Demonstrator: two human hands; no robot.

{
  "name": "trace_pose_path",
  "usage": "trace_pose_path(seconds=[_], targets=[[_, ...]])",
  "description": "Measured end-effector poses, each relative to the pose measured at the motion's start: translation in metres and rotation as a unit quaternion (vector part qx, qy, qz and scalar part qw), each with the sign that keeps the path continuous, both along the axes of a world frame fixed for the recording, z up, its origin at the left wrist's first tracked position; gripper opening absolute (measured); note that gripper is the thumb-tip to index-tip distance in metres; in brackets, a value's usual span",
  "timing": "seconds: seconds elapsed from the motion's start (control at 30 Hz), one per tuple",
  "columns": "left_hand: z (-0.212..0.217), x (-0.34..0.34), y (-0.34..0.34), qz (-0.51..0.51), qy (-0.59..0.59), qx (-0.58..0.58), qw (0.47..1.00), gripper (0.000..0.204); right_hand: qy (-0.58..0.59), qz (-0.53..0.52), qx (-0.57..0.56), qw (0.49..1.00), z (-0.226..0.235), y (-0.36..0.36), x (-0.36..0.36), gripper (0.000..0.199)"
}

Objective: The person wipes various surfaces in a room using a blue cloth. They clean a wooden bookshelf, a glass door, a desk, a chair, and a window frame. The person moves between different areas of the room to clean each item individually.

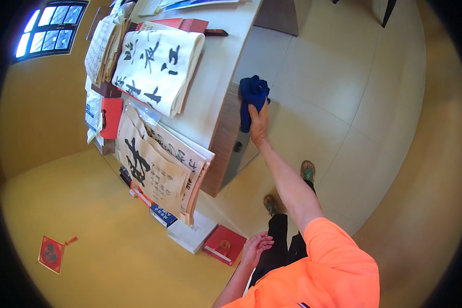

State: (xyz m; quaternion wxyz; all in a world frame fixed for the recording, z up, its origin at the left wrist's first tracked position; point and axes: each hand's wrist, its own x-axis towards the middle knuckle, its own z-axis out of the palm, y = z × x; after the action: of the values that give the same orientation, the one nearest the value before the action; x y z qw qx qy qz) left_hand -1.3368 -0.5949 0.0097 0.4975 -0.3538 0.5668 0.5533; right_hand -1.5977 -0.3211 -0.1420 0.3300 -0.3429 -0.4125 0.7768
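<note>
My right hand [259, 123], at the end of an outstretched arm, is closed around a bunched dark blue cloth [253, 92]. The cloth hangs beside the desk's wooden side panel [225, 138], over the tiled floor; whether it touches the panel I cannot tell. Low in the view my left hand [255, 248] holds nothing, its fingers loosely bent and apart. Closest to it is a red box [233, 237] with a round emblem, beside a white box [192, 233].
Calligraphy sheets [156, 69] are piled on the white desktop [218, 66], and more paper [154, 169] overhangs its near end. Stacked papers and a red packet [111, 118] line the wall side. My feet in sandals [308, 169] stand on floor tiles [339, 102]. A red ornament [51, 254] hangs on the yellow wall.
</note>
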Motion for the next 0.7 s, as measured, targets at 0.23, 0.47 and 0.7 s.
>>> trace_pose_path(seconds=[0.23, 0.47, 0.7], targets=[[-0.019, -0.010, -0.016, -0.039, -0.028, -0.014, 0.999, 0.034, -0.019, 0.006, -0.261, 0.965, -0.082, -0.167, 0.061, 0.054], [-0.058, -0.019, -0.055, -0.109, -0.018, -0.126, 0.986, 0.033, -0.080, 0.059, -0.302, 0.948, -0.014, -0.263, 0.095, 0.073], [-0.102, -0.037, -0.121, -0.243, 0.010, -0.086, 0.966, 0.034, -0.061, -0.035, -0.187, 0.980, -0.122, -0.135, 0.036, 0.072]])
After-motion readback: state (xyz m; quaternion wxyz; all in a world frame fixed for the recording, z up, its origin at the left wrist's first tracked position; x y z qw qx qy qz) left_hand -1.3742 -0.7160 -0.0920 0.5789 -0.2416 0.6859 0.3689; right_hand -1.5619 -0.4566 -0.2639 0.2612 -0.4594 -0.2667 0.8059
